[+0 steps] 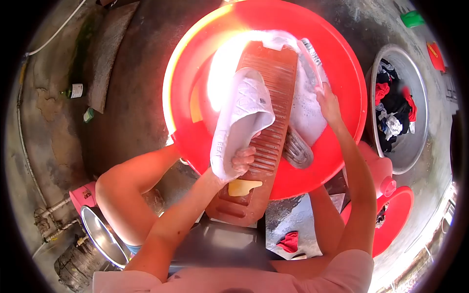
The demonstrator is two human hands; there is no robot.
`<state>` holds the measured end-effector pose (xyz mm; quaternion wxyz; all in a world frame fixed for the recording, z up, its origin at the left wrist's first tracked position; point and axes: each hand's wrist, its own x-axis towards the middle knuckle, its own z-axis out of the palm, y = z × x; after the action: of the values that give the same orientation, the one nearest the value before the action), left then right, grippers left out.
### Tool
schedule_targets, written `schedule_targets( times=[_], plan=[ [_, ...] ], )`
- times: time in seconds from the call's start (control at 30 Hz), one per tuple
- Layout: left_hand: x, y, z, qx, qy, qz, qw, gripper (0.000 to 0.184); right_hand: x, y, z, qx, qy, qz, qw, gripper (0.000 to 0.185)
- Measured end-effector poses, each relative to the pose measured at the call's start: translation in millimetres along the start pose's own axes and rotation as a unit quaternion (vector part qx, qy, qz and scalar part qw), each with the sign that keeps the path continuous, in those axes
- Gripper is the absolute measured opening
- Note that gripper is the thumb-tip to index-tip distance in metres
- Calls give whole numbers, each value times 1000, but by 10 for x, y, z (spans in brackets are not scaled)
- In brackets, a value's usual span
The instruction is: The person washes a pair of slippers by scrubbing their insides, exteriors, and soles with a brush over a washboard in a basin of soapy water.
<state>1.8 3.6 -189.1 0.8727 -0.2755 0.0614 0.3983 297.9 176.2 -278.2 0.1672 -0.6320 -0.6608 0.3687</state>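
My left hand is closed around the heel end of a white slipper, which is tilted with its toe pointing away from me. The slipper is above a brown ridged washboard, which leans in a large red basin. In my right hand is a scrubbing brush with a pale pink handle, apart from the slipper, over soapy water. A yellow bar of soap rests near the washboard's lower end. Beside the board lies a grey slipper-shaped thing, partly hidden.
A metal tub of black, red and white clothes stands at the right. Below it are a pink container and a smaller red basin. At the left are a green bottle and a metal bowl. A red cloth lies near my legs.
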Motion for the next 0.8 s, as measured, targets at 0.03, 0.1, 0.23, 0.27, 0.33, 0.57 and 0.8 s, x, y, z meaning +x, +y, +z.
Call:
schedule_targets(
  times=[0.03,0.1,0.23,0.27,0.33,0.57,0.8],
  plan=[
    [-4,-71,111,9,-6,14,1000,55,-258,-168,-166,85,-20,-15,996,26],
    [-20,-128,260,61,-13,35,997,55,-672,-639,-533,137,-35,-41,989,24],
    [-102,-194,711,197,-15,42,979,52,-1463,-1763,-1158,12,23,-74,997,21],
    [-135,-190,885,239,-8,48,970,51,-1636,-2041,-1270,-16,49,-83,995,20],
    [-256,-212,1273,330,21,78,940,46,-2073,-2534,-1350,78,23,-60,995,30],
    [-448,-426,1888,546,-68,299,779,27,-2477,-3078,-735,107,-12,-108,988,39],
    [-654,-195,2080,632,-111,316,699,44,-2168,-3223,-620,-74,82,-164,980,40]
  ],
)
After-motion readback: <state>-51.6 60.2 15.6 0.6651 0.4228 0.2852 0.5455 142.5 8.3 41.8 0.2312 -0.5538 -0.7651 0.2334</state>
